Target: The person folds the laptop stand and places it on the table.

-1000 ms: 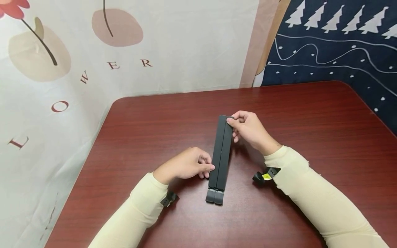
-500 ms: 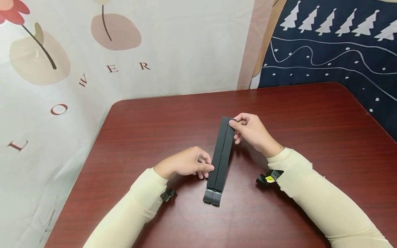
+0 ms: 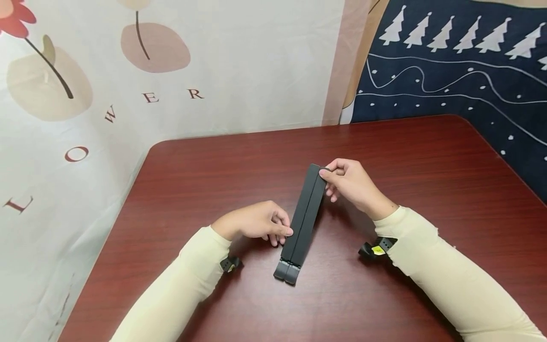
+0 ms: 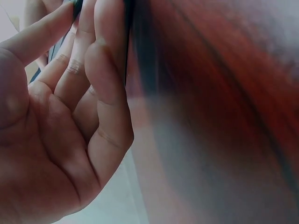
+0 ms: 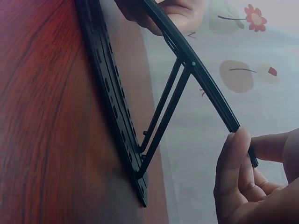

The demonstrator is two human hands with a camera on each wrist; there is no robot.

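A black folding laptop stand (image 3: 304, 213) stands on the table, its two long arms side by side and lipped ends toward me. In the right wrist view, the upper arm (image 5: 212, 88) slants up from the slotted base (image 5: 114, 105), with struts (image 5: 166, 116) joining them. My right hand (image 3: 354, 185) pinches the raised far end between thumb and fingers. Lower down on the left edge, my left hand (image 3: 262, 223) grips the stand, thumb on top and fingers beneath. In the left wrist view, my left hand's palm (image 4: 51, 140) covers most of the stand.
The reddish-brown wooden table (image 3: 192, 180) has rounded far corners. Behind it hangs a pale curtain (image 3: 256, 61) with flowers and letters. A dark blue cloth (image 3: 427, 76) with white trees hangs at the back right. Each wrist carries a small black camera (image 3: 372, 249).
The stand's far end has swung a little to the right with my right hand, so it lies more slanted. Both hands keep their hold. The head view has shifted slightly.
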